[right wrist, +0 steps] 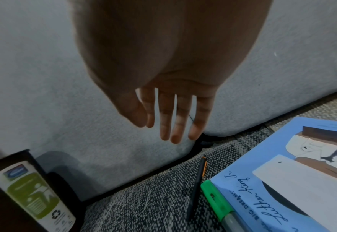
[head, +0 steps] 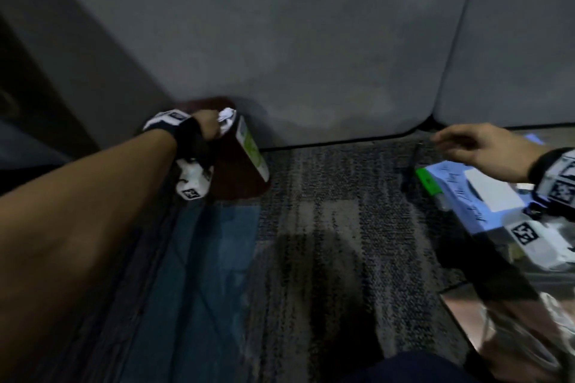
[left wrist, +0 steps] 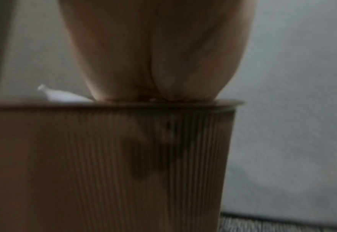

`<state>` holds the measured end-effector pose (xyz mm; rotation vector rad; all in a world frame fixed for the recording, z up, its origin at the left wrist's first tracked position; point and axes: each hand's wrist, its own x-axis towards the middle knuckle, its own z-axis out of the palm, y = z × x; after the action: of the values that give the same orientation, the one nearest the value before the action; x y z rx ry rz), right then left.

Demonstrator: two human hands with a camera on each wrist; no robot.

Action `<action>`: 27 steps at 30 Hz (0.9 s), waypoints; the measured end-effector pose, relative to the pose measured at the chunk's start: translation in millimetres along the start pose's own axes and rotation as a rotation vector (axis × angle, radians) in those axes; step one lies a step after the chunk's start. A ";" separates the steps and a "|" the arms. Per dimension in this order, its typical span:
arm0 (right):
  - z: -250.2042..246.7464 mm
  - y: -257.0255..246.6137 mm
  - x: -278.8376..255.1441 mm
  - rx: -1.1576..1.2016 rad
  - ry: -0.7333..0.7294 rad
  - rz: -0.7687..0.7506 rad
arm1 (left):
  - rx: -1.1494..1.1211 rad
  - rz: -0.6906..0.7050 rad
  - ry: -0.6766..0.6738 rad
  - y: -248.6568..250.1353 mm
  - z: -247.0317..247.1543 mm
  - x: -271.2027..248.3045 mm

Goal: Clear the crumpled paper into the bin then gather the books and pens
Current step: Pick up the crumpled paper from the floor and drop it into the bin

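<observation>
Head view: speckled carpet [head: 326,183] meets grey sofa [head: 280,40]; bin [head: 236,171] beside it.

One bin [head: 245,162] stands at nine o'clock, dark with a green-and-white label. One wad of crumpled paper [head: 226,119] shows at its rim; a second could lie beneath, though the blur hides it. At three o'clock lies one blue book [right wrist: 282,180] in plain sight. Beside it, toward eight o'clock of the book, lie two pens: one black pen [right wrist: 197,186] and one green highlighter [right wrist: 215,202]. Two hands show: one left hand [head: 207,127], one right hand [head: 479,146].
</observation>
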<state>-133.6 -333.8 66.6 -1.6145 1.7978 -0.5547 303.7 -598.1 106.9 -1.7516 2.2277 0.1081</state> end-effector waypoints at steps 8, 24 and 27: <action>9.5 -22.2 -1.3 0.025 -0.024 0.012 | 0.213 -0.199 0.142 36.5 -23.1 -50.2; 9.4 -28.4 -7.3 -0.008 -0.033 -0.011 | -0.273 -0.053 0.113 38.3 -52.8 -65.3; 7.5 -27.4 -8.3 -0.003 -0.032 -0.007 | -0.408 -0.024 0.112 37.7 -55.4 -68.9</action>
<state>-108.7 -329.0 81.9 -1.6236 1.7711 -0.5264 271.3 -537.6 174.2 -2.0301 2.3905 0.5033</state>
